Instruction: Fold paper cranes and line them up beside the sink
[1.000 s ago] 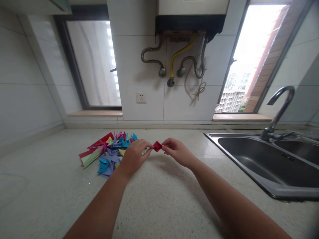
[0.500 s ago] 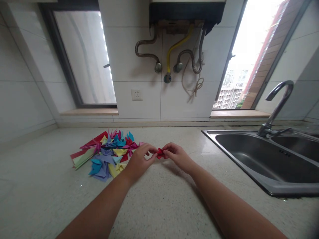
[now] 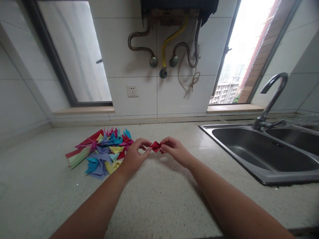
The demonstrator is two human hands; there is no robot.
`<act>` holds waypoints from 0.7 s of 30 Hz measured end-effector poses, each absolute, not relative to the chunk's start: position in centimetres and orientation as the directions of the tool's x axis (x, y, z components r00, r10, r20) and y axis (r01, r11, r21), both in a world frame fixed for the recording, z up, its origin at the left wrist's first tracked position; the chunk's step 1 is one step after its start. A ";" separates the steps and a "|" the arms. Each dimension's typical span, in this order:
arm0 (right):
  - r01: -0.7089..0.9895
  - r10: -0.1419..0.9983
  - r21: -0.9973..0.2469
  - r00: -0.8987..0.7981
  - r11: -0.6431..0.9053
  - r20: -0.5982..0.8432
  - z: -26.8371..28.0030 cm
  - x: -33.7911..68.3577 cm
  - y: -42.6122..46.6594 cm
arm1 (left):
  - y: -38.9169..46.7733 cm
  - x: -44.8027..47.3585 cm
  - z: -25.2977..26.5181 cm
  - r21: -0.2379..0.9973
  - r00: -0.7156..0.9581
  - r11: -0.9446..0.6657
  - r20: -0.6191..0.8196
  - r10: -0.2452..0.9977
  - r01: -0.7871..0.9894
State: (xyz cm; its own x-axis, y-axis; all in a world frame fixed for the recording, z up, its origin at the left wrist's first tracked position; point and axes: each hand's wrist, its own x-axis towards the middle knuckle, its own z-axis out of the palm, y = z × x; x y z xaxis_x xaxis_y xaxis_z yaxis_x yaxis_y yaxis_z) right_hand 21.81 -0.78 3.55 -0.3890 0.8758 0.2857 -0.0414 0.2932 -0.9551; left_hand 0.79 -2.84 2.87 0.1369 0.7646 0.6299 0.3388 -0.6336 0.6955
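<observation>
One red folded paper (image 3: 156, 146) pinched in grip of left hand (image 3: 136, 153) and right hand (image 3: 176, 151); colourful paper pile (image 3: 102, 156) nearby.

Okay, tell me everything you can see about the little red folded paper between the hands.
The red folded paper is small, roughly diamond-shaped and looks like creased paper, with darker shading in its folds; finer creases are too small to make out. The left hand pinches its left corner, the right hand its right. It is at the counter, right of the colourful paper pile; whether it touches the surface isn't clear.
</observation>
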 end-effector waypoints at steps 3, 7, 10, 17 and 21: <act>-0.041 0.868 -0.947 -0.390 0.318 0.308 3.5 21.9 -0.8 | -2.8 0.9 2.7 0.726 0.129 -0.625 0.617 0.776 0.285; -0.023 0.860 -0.937 -0.391 0.348 0.329 3.4 22.0 -0.8 | -2.4 1.0 2.2 0.822 0.145 -0.553 0.536 0.832 0.136; -0.013 0.857 -0.932 -0.388 0.363 0.339 3.4 22.1 -0.7 | -2.2 1.0 2.0 0.895 0.183 -0.446 0.438 0.880 0.004; -0.039 0.851 -0.927 -0.386 0.372 0.358 3.5 22.2 -0.8 | -2.4 1.1 2.7 0.931 0.179 -0.346 0.363 0.914 -0.120; -0.050 0.852 -0.929 -0.385 0.366 0.356 3.5 22.3 -0.8 | -2.3 1.0 2.8 0.933 0.188 -0.322 0.349 0.918 -0.157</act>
State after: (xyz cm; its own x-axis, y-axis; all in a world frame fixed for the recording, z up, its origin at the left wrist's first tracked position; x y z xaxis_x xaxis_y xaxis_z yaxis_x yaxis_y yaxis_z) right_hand 22.25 -0.77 3.52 -0.3848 0.8515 0.3562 -0.0497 0.3663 -0.9292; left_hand 0.96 -2.30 2.83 0.1884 0.9180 0.3489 -0.1574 -0.3225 0.9334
